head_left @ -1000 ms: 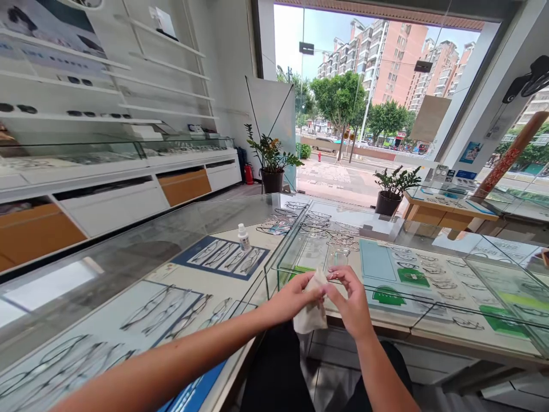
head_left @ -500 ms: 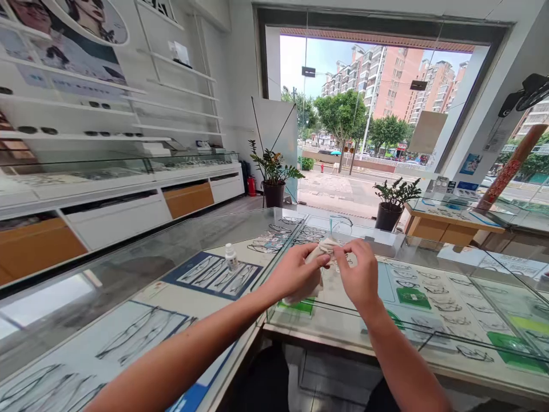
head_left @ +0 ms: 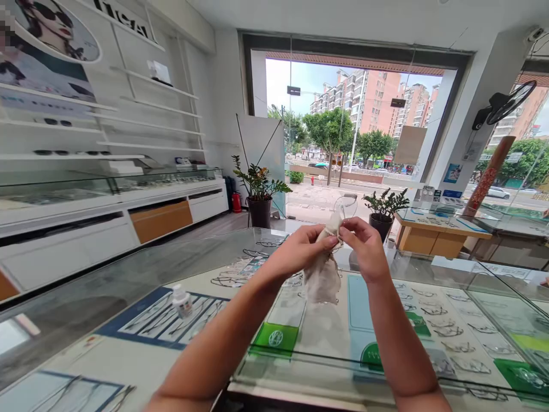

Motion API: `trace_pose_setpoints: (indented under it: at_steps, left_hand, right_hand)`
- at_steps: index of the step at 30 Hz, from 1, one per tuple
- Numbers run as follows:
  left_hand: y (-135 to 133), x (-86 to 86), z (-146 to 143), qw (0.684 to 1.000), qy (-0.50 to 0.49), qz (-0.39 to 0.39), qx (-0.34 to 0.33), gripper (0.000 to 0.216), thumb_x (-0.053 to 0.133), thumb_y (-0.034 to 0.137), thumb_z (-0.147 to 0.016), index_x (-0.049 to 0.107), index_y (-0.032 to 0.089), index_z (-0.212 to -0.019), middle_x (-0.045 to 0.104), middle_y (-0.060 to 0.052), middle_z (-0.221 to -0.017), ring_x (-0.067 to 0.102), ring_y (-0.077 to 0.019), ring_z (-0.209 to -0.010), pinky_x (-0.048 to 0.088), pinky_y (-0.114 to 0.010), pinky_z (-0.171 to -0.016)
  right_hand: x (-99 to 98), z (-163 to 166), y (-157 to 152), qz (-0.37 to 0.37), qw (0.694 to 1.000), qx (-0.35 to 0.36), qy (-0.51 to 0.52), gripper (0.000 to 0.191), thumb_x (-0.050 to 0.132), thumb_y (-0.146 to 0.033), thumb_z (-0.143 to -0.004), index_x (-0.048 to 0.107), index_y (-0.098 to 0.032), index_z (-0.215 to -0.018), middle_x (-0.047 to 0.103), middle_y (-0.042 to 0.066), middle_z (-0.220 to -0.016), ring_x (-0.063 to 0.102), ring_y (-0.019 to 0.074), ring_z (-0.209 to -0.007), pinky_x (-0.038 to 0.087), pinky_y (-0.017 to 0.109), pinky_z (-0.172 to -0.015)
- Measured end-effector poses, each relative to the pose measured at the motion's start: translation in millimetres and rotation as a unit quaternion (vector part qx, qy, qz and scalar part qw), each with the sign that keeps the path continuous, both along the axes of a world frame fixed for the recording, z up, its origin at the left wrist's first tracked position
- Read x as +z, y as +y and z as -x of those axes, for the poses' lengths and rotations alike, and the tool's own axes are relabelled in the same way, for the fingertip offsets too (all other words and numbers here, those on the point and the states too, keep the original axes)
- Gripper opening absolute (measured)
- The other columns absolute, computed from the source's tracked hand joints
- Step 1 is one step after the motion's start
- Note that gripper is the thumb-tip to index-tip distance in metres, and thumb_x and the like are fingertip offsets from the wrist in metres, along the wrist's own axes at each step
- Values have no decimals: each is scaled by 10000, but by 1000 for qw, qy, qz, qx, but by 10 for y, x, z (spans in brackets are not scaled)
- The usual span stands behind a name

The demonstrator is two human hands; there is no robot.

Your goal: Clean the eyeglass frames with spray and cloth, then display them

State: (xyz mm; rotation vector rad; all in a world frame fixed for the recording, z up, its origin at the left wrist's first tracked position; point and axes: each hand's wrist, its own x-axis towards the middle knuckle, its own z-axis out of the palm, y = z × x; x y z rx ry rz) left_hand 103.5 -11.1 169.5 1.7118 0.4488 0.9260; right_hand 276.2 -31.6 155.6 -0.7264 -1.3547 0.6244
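Both my hands are raised in front of me over a glass display counter (head_left: 128, 274). My left hand (head_left: 300, 250) pinches a white cloth (head_left: 321, 277) that hangs down below the fingers. My right hand (head_left: 364, 247) is closed on a pair of clear-rimmed glasses (head_left: 345, 207), whose lens sticks up above the fingers. The cloth is wrapped over part of the glasses between the two hands.
A small white bottle (head_left: 182, 301) stands on the counter glass at the left. Several spectacle frames (head_left: 446, 329) lie in the cases below. Two potted plants (head_left: 258, 191) stand by the window. Wall shelves (head_left: 103, 149) and a second counter run along the left.
Both hands have risen from low over the counter edge to chest height, carrying the cloth and glasses. The view has tilted up, and the cloth now hangs free.
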Motion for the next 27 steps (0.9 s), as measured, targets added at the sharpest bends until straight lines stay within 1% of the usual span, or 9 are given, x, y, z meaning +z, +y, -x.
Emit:
trace_pose_setpoints:
  at_steps: [4,7,11,14,17,21,23,24,27]
  left_hand:
    - [128,76,-104,999,0,10,-33,466,859,530,-721,663,120,-824,597,-11,-708,568,-141,-638,428,-252,-603]
    - [223,75,-188,999,-16,24,-46,443,903,481,-681,706,113,-831,646,-28,-723,603,-152,-653,451,-255,-616]
    - [324,-24,-311,996,-61,46,-55,427,940,439,-647,727,104,-802,673,-28,-715,592,-136,-665,451,-244,-657]
    - [374,-146,-392,990,-90,81,-74,418,954,402,-641,747,109,-856,688,-27,-722,609,-147,-696,467,-252,-693]
    - [397,-231,-450,981,-127,104,-99,403,926,425,-698,756,123,-904,700,-35,-752,621,-155,-727,490,-270,-730]
    - [331,-249,-515,976,-171,84,-109,328,882,409,-772,743,143,-904,699,-33,-803,621,-149,-794,501,-273,-815]
    - [241,-251,-568,978,-178,63,-91,323,877,406,-775,721,147,-888,682,-25,-790,611,-153,-790,501,-269,-795]
    - [185,-260,-602,979,-185,51,-67,328,880,406,-769,705,150,-877,670,-17,-776,600,-151,-774,499,-263,-770]
    - [8,-328,-715,976,-214,9,40,356,873,435,-768,660,167,-868,642,2,-758,552,-133,-711,473,-235,-679]
  right_hand:
    - [22,-38,108,-48,997,28,46,147,804,-361,-788,746,-228,-769,667,-18,-820,588,138,-806,447,271,-729]
    - [3,-55,199,-72,992,51,90,133,822,-343,-771,749,-234,-745,667,-20,-822,603,141,-827,481,271,-761]
    - [-68,-72,269,-50,990,62,113,128,813,-370,-805,773,-248,-812,733,-7,-873,645,146,-838,511,282,-794]
    - [-119,-70,274,-21,989,70,126,123,804,-373,-825,773,-256,-839,746,-13,-858,657,138,-803,526,281,-786]
    - [-136,-45,267,-10,987,61,145,110,789,-367,-844,761,-261,-841,753,-20,-853,656,127,-769,531,272,-752]
    - [-120,46,241,-36,983,27,176,92,736,-343,-884,735,-262,-841,761,-15,-890,676,132,-797,544,282,-753]
    - [-120,125,203,-62,981,0,183,87,707,-318,-901,722,-256,-841,752,-9,-887,692,143,-839,551,300,-797]
    - [-124,172,175,-77,979,-15,189,86,689,-305,-910,715,-254,-846,745,-6,-885,699,149,-865,551,310,-822]
    - [-149,320,63,-125,966,-86,210,115,620,-272,-935,685,-247,-843,707,1,-871,701,164,-911,546,337,-858]
